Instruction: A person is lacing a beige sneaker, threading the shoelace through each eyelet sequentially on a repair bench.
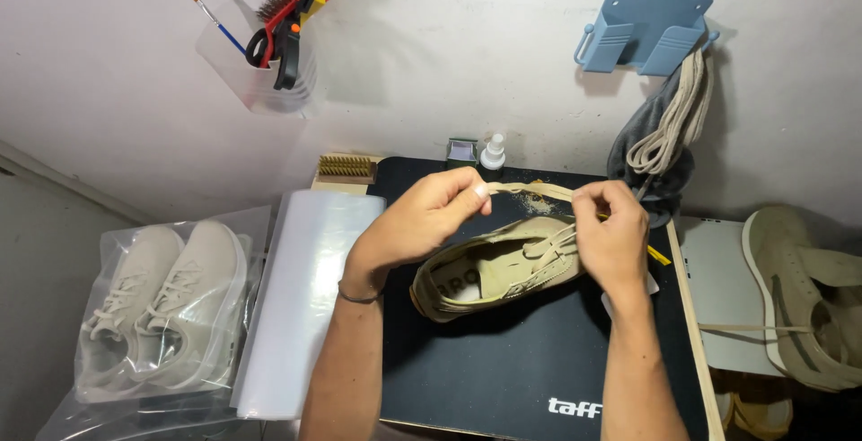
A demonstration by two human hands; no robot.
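Note:
A beige low-top shoe (489, 270) lies on its side on a black mat (503, 369), its opening toward me. My left hand (422, 221) pinches one end of a flat beige shoelace (530, 191) above the shoe. My right hand (615, 234) grips the other part of the same lace, just over the shoe's eyelets. The lace is stretched between both hands and runs down into the shoe's lacing.
A bagged pair of pale shoes (162, 302) and clear plastic bags (305, 297) lie at left. A second beige shoe (808, 302) sits at right. A brush (346, 170), spray bottle (492, 151), wall tool cup (269, 50) and blue wall holder (642, 32) with hanging laces stand behind.

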